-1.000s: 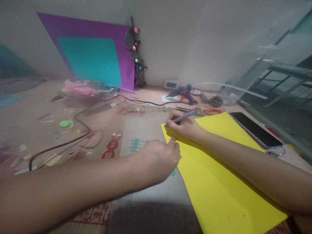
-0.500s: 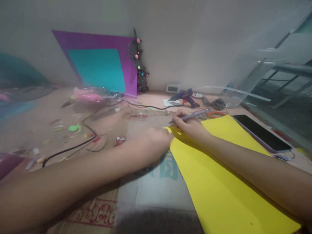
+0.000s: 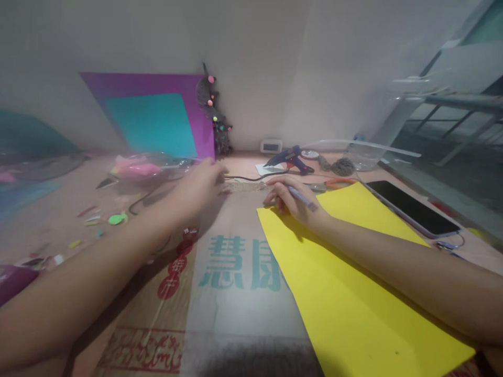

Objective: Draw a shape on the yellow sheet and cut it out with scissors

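Observation:
My right hand (image 3: 293, 201) rests on the upper left part of a yellow sheet (image 3: 353, 272), its fingers closed round a light purple pen (image 3: 302, 198). My left hand (image 3: 206, 180) is to the left of the sheet, near the black cord (image 3: 247, 178) at the back of the work surface. Its fingers are bent together, and a small yellow bit shows at the fingertips; blur hides its shape. Under the sheet's left edge lies a printed cardboard piece (image 3: 236, 314) with green and red characters.
A blue glue gun (image 3: 290, 158) and orange-handled pliers (image 3: 340, 182) lie behind the yellow sheet. At its right is a black phone (image 3: 412, 207). Purple board (image 3: 141, 84) leans on the wall. Scraps and a green disc (image 3: 116, 219) lie at left.
My left hand has moved from the yellow sheet's corner to the back left. The pen in my right hand has tilted, its rear end now pointing down to the right. The view has shifted slightly.

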